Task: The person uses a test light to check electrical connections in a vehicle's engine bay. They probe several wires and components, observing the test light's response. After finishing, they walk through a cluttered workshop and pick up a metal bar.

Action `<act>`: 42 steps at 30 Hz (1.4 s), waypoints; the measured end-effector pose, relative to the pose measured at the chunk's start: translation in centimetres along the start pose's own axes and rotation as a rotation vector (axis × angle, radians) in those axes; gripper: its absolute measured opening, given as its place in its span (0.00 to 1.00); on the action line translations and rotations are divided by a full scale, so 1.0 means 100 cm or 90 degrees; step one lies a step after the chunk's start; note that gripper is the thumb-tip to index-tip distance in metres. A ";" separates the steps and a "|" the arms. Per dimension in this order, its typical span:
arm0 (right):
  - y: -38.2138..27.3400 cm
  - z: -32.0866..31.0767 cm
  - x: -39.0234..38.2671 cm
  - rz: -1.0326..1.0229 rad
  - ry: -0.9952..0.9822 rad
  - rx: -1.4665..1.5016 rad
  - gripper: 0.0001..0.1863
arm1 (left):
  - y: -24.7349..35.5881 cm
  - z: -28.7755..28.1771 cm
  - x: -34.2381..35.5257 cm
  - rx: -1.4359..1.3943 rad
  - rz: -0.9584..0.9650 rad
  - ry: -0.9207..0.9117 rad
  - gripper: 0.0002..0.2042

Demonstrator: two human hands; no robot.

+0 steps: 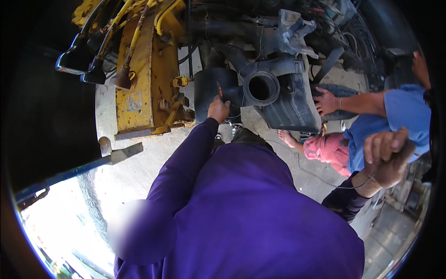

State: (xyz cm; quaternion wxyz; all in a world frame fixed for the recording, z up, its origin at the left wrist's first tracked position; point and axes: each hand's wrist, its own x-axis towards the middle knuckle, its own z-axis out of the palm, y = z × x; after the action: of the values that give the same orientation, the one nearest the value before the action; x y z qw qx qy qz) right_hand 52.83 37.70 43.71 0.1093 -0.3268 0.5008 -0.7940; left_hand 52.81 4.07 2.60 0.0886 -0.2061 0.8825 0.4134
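In the head view, one left hand (218, 109) pinches one slim orange tool (220, 90), which points up beyond its fingers in front of one black cylinder (205, 88), while one right hand (387, 156) is raised well apart with fingers curled, one thin wire (334, 187) running to it, though I cannot tell whether it grips that wire. Three black-ended levers (123, 77) rise from one yellow frame (134, 88) at left, and one co-worker's hand (327, 102) is beside one black housing (292, 104) at right.
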 end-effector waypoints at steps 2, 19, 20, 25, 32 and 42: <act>0.017 0.006 -0.050 0.075 0.270 -0.126 0.25 | 0.003 0.000 0.006 -0.017 0.013 -0.017 0.23; 0.106 0.062 -0.445 0.885 0.700 -0.837 0.23 | -0.052 0.000 0.006 -0.206 0.088 -0.093 0.43; 0.120 0.059 -0.463 0.880 0.720 -0.843 0.23 | -0.077 -0.008 0.020 -0.262 0.022 -0.101 0.44; 0.162 0.038 -0.575 0.847 0.803 -0.707 0.24 | -0.088 -0.020 0.040 -0.146 0.065 0.034 0.37; 0.121 0.069 -0.698 0.703 1.321 -0.258 0.26 | -0.039 0.063 -0.111 0.134 0.267 0.146 0.18; -0.237 0.240 -0.677 -0.091 0.870 -0.928 0.11 | 0.377 0.140 -0.482 -0.361 1.059 -0.390 0.05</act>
State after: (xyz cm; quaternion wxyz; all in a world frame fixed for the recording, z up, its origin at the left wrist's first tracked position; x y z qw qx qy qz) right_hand 123.13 65.48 43.34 -0.4771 0.1831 0.7996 -0.3153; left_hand 79.46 50.35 35.49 -0.0607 0.5971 0.5503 0.5805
